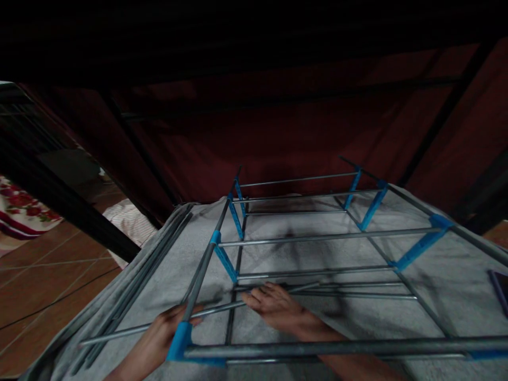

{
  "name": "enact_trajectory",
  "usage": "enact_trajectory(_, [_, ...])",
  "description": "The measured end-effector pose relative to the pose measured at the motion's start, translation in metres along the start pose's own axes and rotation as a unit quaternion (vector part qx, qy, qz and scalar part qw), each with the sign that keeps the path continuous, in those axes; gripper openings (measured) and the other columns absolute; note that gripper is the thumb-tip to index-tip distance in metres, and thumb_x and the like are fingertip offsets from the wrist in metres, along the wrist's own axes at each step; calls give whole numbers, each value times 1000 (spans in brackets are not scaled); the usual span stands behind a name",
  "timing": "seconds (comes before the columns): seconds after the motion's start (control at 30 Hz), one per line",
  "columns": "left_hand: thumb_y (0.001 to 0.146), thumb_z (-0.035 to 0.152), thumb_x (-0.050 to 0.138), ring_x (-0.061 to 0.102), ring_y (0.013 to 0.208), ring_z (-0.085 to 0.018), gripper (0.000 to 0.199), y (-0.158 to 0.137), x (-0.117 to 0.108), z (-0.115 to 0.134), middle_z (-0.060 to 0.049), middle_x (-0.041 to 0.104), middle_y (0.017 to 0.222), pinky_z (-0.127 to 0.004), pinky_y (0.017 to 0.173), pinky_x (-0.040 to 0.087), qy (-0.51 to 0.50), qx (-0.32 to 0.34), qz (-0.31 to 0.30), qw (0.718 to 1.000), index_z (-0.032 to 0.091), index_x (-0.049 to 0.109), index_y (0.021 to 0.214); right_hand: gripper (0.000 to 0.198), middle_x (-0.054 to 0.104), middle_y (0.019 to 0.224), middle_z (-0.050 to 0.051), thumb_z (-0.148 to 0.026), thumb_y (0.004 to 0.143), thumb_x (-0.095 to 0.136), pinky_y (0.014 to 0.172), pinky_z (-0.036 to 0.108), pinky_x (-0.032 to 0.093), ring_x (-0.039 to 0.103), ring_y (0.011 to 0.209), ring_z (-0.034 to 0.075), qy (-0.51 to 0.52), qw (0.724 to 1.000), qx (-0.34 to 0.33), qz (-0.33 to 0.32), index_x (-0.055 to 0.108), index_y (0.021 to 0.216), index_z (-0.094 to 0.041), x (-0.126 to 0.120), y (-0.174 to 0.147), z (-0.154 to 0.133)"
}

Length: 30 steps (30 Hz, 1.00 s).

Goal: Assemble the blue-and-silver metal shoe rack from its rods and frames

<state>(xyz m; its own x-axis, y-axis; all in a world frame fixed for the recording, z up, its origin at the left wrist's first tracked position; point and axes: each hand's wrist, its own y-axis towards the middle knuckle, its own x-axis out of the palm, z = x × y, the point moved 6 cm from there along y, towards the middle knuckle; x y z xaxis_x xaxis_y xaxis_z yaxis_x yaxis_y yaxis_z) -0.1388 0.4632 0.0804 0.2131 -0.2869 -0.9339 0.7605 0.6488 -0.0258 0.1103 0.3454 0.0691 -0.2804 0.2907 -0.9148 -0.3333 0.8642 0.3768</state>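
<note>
A thin grey metal tube (pixel 220 308) lies slanted across the lower middle, passing through the side of a tube frame (pixel 309 239) with blue plastic connectors (pixel 225 263). Inside the frame, my right hand (pixel 273 306) has its fingers wrapped round this tube. My left hand (pixel 166 329) grips the same tube farther left, beside the near left corner connector (pixel 180 341); a frame tube partly covers its fingers. The loose tube's left end sticks out past the frame. Two more tubes (pixel 357 291) rest on the grey cloth within the frame, right of my right hand.
Several grey tubes (pixel 154 272) lie bundled along the left edge of the grey blanket (pixel 174 254). Dark bed-like posts (pixel 63 206) and a dark red curtain (pixel 270 143) enclose the space. A purple-edged object (pixel 499 290) lies at the right. Brown tiled floor (pixel 51 286) shows at left.
</note>
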Motion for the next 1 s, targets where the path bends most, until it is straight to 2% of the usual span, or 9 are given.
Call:
enact_trajectory(0.1, [93, 49, 47, 65, 112, -27, 43, 37, 18, 18, -5, 70, 122, -35, 101, 52, -28, 46, -21, 998, 35, 63, 130, 39, 68, 110, 6, -10, 95, 43, 90, 36, 46, 62, 96, 21, -36, 999, 39, -14, 57, 128, -26, -13, -32, 42])
enact_trajectory(0.27, [95, 46, 43, 66, 112, -27, 41, 54, 49, 29, -2, 70, 123, -34, 100, 53, -51, 52, -79, 994, 36, 64, 129, 21, 67, 100, 7, -19, 97, 48, 88, 37, 44, 61, 92, 21, -57, 993, 91, -56, 64, 110, -21, -41, -92, 120])
enact_trajectory(0.37, [95, 48, 44, 67, 112, -26, 42, 70, 74, 47, -1, 69, 126, -34, 98, 54, -75, 76, -104, 989, 37, 61, 133, 25, 66, 102, 8, -13, 94, 47, 88, 36, 43, 61, 92, 21, -70, 989, 108, -72, 64, 112, -20, -41, -99, 132])
enact_trajectory(0.47, [95, 48, 46, 65, 113, -25, 43, 92, 81, 68, -3, 69, 126, -36, 100, 53, -107, 102, -75, 986, 33, 62, 132, 30, 66, 103, 6, -12, 94, 46, 89, 34, 44, 61, 91, 19, -57, 992, 89, -71, 63, 116, -23, -30, -80, 123])
enact_trajectory(0.6, [93, 49, 51, 59, 121, -25, 44, 105, 55, 67, -4, 66, 130, -38, 107, 47, -109, 98, -40, 988, 30, 64, 130, 41, 67, 104, 5, -6, 89, 48, 95, 36, 43, 60, 99, 20, -55, 994, 79, -60, 62, 121, -26, -21, -56, 136])
enact_trajectory(0.7, [93, 49, 49, 61, 116, -25, 41, 102, 18, 38, -6, 69, 122, -37, 106, 46, -108, 33, 3, 994, 25, 71, 117, 46, 66, 114, 6, -2, 88, 44, 94, 36, 43, 59, 103, 21, -65, 989, 128, -23, 62, 123, -25, -27, -54, 180])
enact_trajectory(0.8, [90, 51, 48, 65, 103, -25, 42, 105, -20, 5, -6, 73, 106, -34, 97, 51, -131, -44, 54, 989, 19, 75, 96, 37, 65, 110, 7, -4, 92, 41, 92, 37, 42, 57, 102, 22, -77, 986, 145, -5, 66, 113, -22, -33, -52, 223])
enact_trajectory(0.9, [84, 55, 52, 66, 94, -26, 43, 131, -53, -15, -7, 73, 96, -35, 89, 54, -152, -73, 86, 982, 17, 73, 87, 30, 66, 105, 8, -5, 92, 43, 93, 37, 40, 57, 101, 22, -92, 983, 161, -12, 66, 108, -19, -34, -39, 252])
enact_trajectory(1.0, [80, 55, 55, 67, 92, -25, 46, 178, -78, -22, -8, 73, 99, -36, 86, 56, -123, -69, 109, 984, 16, 71, 98, 29, 66, 105, 11, -6, 94, 41, 94, 36, 37, 57, 100, 22, -117, 971, 206, 6, 66, 107, -14, -34, -18, 271])
